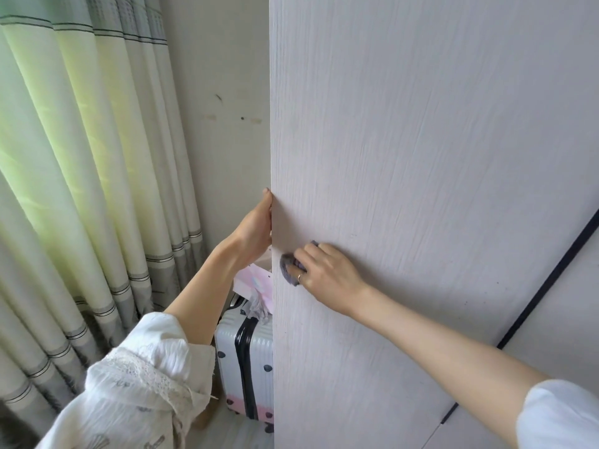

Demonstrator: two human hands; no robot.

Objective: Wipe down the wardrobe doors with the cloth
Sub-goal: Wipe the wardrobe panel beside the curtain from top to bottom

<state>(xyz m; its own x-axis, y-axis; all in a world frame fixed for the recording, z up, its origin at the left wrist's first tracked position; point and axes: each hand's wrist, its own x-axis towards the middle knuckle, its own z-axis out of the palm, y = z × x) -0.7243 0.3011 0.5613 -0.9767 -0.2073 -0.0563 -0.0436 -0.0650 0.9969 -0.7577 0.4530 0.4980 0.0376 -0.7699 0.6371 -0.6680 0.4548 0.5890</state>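
A pale, wood-grained wardrobe door [421, 157] fills the right half of the view, swung open toward me. My left hand [256, 228] grips its left edge; the thumb lies along the edge and the fingers are hidden behind the panel. My right hand [324, 270] presses a small bunched grey cloth [288, 265] against the door face near that edge, fingers curled over it. Most of the cloth is hidden under the hand.
Green and grey striped curtains [81, 189] hang at the left. A white wall [227, 108] stands behind the door. Below the left hand stands a white suitcase [246, 361] with dark dots, with a pink box [252, 283] on top. A dark gap [544, 280] marks the neighbouring door.
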